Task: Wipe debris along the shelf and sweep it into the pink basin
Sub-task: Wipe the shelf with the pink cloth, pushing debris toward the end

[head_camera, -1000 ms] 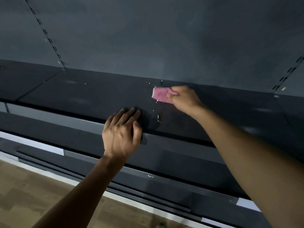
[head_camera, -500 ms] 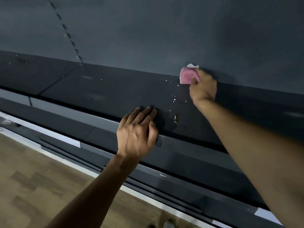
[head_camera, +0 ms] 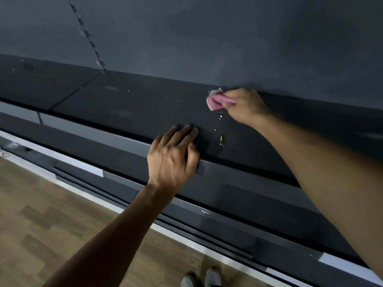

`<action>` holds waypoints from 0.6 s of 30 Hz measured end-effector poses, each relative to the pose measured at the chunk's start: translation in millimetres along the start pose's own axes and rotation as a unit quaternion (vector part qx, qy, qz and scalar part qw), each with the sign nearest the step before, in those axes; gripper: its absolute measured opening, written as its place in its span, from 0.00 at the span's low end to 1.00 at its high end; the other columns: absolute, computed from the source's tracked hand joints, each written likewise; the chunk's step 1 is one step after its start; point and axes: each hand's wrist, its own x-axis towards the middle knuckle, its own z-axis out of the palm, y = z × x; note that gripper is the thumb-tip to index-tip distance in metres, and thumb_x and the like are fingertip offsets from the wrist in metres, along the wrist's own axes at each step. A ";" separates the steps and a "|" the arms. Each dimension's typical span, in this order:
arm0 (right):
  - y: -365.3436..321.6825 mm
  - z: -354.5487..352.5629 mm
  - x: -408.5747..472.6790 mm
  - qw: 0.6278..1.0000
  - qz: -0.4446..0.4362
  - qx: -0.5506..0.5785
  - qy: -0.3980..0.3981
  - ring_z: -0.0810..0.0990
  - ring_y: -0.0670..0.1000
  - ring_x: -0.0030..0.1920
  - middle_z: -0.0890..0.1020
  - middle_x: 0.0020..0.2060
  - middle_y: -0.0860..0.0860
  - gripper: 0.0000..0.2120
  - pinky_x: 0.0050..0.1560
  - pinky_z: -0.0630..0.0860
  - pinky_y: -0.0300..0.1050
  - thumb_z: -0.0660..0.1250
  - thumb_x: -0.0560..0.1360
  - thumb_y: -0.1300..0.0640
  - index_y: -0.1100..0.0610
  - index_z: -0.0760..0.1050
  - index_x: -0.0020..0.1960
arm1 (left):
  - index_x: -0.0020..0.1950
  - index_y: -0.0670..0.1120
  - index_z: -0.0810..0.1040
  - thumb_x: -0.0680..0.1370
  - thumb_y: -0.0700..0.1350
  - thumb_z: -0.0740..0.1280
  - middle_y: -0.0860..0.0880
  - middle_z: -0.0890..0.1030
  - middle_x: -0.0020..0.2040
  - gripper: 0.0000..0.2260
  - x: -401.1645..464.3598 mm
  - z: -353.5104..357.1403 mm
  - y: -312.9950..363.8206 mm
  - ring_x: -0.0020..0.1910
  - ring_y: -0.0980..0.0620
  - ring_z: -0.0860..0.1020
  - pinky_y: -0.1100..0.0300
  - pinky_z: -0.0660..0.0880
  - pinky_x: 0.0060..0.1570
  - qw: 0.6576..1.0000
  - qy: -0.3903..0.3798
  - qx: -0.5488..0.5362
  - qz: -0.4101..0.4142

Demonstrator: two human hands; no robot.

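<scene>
My right hand (head_camera: pixel 244 106), pinching the pink cloth (head_camera: pixel 214 101), has drawn back from the wall toward six o'clock, herding crumbs (head_camera: pixel 222 140) along the shelf (head_camera: pixel 134 106); left hand (head_camera: pixel 174 156) stays spread flat (basin unseen).

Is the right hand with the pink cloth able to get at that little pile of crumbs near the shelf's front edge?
Probably yes. The right hand holds the pink cloth on the shelf behind the crumbs, with bare shelf between.
</scene>
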 end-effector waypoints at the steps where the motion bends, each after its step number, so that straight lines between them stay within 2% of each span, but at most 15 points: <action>1: -1.4 -0.6 -7.1 1.000 -0.010 0.005 0.000 0.79 0.49 0.44 0.82 0.41 0.49 0.08 0.38 0.69 0.39 0.63 0.79 0.56 0.53 0.81 0.48 | 0.66 0.50 0.81 0.80 0.50 0.54 0.51 0.80 0.66 0.21 -0.1 0.0 0.4 0.69 0.49 0.75 0.51 0.71 0.64 1.000 0.001 -0.001 -0.001; 6: -5.2 -0.2 -35.9 0.999 -0.047 0.022 0.003 0.78 0.46 0.35 0.81 0.34 0.47 0.07 0.32 0.69 0.41 0.65 0.77 0.58 0.55 0.81 0.43 | 0.65 0.50 0.81 0.80 0.49 0.54 0.51 0.80 0.66 0.21 -0.3 -1.4 1.8 0.68 0.49 0.75 0.50 0.72 0.63 1.000 0.002 0.003 -0.003; 8: -7.6 -4.4 -38.8 0.999 -0.033 0.031 -0.013 0.79 0.47 0.37 0.82 0.35 0.48 0.06 0.32 0.71 0.37 0.66 0.77 0.57 0.55 0.81 0.44 | 0.65 0.49 0.81 0.80 0.49 0.54 0.51 0.80 0.66 0.21 -0.8 -2.5 2.4 0.68 0.48 0.75 0.50 0.72 0.62 1.000 0.001 0.003 -0.002; 10: -9.0 -15.3 -37.9 0.998 -0.004 0.062 -0.010 0.80 0.50 0.40 0.83 0.39 0.51 0.07 0.36 0.74 0.41 0.65 0.76 0.57 0.56 0.81 0.46 | 0.64 0.49 0.82 0.80 0.49 0.54 0.51 0.80 0.66 0.21 -0.7 -3.6 3.2 0.68 0.47 0.76 0.50 0.73 0.62 1.000 0.000 0.001 -0.001; 14: 0.7 -49.8 -39.0 0.986 0.087 0.059 0.128 0.79 0.53 0.43 0.83 0.44 0.56 0.11 0.42 0.74 0.45 0.59 0.76 0.60 0.57 0.80 0.48 | 0.65 0.49 0.81 0.80 0.49 0.54 0.51 0.80 0.66 0.21 -1.7 -4.2 3.5 0.68 0.47 0.75 0.49 0.72 0.63 1.000 -0.002 0.001 -0.005; 18: 27.4 -74.2 -46.9 0.949 0.217 -0.054 0.222 0.79 0.63 0.57 0.81 0.56 0.62 0.15 0.56 0.75 0.52 0.56 0.79 0.61 0.60 0.78 0.59 | 0.65 0.49 0.81 0.80 0.49 0.53 0.50 0.80 0.66 0.21 -1.8 -1.8 2.6 0.68 0.47 0.75 0.49 0.72 0.63 1.000 0.002 0.001 -0.002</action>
